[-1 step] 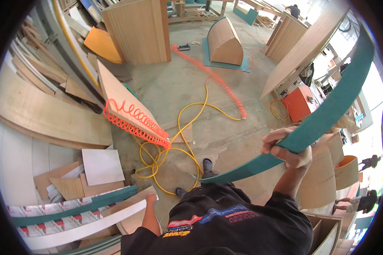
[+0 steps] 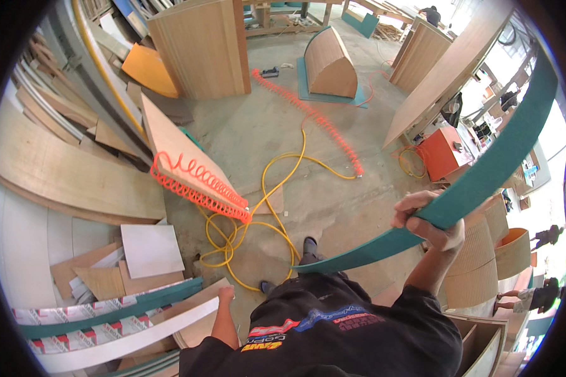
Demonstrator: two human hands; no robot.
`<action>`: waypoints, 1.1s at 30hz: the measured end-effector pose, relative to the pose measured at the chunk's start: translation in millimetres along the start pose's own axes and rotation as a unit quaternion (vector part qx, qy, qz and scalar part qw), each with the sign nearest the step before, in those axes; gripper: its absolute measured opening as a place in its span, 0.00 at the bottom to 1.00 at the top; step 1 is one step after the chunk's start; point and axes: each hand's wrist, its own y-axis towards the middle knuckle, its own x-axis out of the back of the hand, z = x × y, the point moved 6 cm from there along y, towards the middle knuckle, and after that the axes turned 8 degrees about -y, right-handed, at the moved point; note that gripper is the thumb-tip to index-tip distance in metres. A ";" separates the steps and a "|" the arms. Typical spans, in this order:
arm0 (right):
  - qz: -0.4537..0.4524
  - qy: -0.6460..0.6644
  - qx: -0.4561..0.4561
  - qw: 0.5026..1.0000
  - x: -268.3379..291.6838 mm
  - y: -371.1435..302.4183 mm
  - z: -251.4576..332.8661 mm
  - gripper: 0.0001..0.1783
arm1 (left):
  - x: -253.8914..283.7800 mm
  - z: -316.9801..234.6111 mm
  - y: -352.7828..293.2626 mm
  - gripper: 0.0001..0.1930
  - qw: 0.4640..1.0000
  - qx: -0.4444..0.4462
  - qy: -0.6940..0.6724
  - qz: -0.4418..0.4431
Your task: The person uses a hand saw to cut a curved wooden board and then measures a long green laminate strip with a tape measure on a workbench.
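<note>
My right hand (image 2: 435,221) is closed around a long, thin teal strip of board (image 2: 497,168). The strip curves in this view, from its narrow end by my waist up to the far right. My fingers wrap over its edge near the middle. At the lower left, my left hand (image 2: 226,292) looks curled. It is beside the end of a long white strip (image 2: 163,330) in a stack of boards, and whatever its fingers hold is hidden. A second teal strip (image 2: 116,312) lies in that stack, next to red-and-white printed material (image 2: 75,339).
A yellow hose (image 2: 272,188) loops on the floor before my feet. An orange coiled hose (image 2: 201,188) hangs over a leaning wooden panel (image 2: 176,138); another coil (image 2: 314,116) stretches beyond. A curved wooden piece (image 2: 330,66), an orange box (image 2: 445,154) and people (image 2: 541,295) are farther off.
My right hand and the teal strip have shifted slightly to the right. The left hand has barely moved, beside the white strip's end.
</note>
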 end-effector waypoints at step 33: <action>-0.277 -0.276 0.147 0.909 343.5 247.4 -169.2 0.24 | -435.5 -742.4 80.5 0.23 0.885 0.058 -0.284 0.364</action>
